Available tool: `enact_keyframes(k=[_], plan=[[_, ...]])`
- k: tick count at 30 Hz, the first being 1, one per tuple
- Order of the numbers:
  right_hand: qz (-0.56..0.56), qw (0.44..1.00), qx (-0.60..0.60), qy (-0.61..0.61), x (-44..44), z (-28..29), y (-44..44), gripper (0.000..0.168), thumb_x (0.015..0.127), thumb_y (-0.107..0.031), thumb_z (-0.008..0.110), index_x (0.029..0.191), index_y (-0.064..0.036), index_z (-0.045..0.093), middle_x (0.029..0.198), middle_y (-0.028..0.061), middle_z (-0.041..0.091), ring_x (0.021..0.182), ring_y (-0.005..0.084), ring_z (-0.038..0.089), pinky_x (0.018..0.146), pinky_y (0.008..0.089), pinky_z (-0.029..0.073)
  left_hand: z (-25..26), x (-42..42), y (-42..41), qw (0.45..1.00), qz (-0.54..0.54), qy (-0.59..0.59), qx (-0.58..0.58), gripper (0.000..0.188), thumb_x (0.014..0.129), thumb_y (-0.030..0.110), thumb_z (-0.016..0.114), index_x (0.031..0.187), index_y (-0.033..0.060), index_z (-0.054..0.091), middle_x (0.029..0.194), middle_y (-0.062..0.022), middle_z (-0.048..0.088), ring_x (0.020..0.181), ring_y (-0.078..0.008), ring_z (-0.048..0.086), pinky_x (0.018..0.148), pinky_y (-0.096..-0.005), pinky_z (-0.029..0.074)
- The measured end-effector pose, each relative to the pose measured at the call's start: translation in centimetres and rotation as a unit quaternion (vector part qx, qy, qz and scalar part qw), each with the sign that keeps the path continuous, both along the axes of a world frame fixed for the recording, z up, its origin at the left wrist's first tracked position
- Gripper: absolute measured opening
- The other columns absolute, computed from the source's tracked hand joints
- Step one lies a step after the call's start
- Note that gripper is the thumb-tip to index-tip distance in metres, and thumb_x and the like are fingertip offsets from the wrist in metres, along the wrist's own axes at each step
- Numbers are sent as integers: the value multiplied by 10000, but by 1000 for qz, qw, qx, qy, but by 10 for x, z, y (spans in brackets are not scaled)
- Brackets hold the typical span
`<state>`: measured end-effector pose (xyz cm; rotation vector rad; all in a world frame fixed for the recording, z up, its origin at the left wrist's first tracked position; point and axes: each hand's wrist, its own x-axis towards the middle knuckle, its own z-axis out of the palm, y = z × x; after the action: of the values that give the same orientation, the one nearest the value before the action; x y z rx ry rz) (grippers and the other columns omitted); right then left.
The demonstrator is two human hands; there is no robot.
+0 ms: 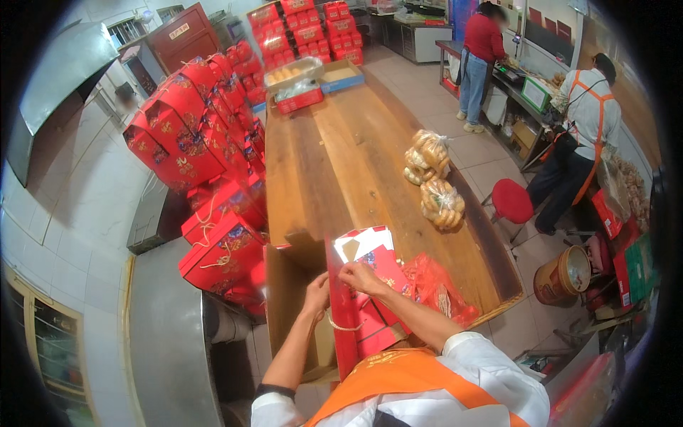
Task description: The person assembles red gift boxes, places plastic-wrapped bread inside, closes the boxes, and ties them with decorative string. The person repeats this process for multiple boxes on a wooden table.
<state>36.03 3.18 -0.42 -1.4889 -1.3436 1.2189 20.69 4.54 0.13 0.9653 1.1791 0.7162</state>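
Note:
An upright red cardboard gift box panel, brown inside, stands at the near end of the wooden table, with a cord loop low on its face. My left hand is at its inner side and my right hand at its upper edge, fingers bent together; whether either grips the panel or a cord is too small to tell. Under my right forearm lie flat red printed box blanks with white parts. Beside them is a red plastic bag with pale cords in it.
Bagged baked goods lie on the wooden table. Stacked red gift boxes crowd its left side. A red stool and a bucket stand to the right, where two people work at a counter.

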Motion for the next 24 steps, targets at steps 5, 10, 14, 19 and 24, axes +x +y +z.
enact_keyframes(k=[5, 10, 14, 19, 24], plan=[[7, 988, 118, -97, 8, -9, 1, 181, 819, -172, 550, 791, 3, 588, 638, 72, 586, 596, 132, 567, 537, 286, 458, -14, 1, 13, 996, -30, 82, 32, 173, 849, 179, 570, 943, 33, 566, 621, 4, 533, 422, -42, 370, 363, -207, 257], [3, 990, 116, -80, 3, -10, -14, 229, 862, -216, 509, 875, 5, 566, 734, 167, 587, 675, 276, 588, 608, 360, 449, -11, 14, 7, 995, 78, -26, -50, 106, 863, 150, 515, 882, 50, 545, 555, 22, 455, 402, -55, 359, 348, -212, 265], [-34, 979, 156, -125, -7, -34, -68, 240, 894, -218, 464, 827, 3, 528, 780, 213, 541, 741, 388, 539, 635, 441, 407, -43, 2, 7, 964, 112, -194, -141, 169, 896, 223, 451, 844, 76, 516, 554, 27, 414, 394, -66, 344, 337, -208, 264], [29, 939, 107, -326, 43, -111, -159, 182, 836, -214, 525, 803, -35, 529, 747, 158, 521, 739, 335, 514, 620, 435, 382, 10, 17, -14, 992, 86, -65, -58, 295, 918, 347, 398, 835, 94, 524, 610, 9, 451, 409, -69, 360, 352, -219, 276], [-27, 923, 132, -362, 67, -86, -219, 145, 788, -210, 574, 739, -74, 585, 811, 114, 513, 809, 287, 488, 628, 425, 378, 83, -21, -74, 876, -226, 273, 328, 368, 866, 309, 483, 1064, 8, 559, 776, -117, 584, 584, -197, 562, 539, -320, 449]])
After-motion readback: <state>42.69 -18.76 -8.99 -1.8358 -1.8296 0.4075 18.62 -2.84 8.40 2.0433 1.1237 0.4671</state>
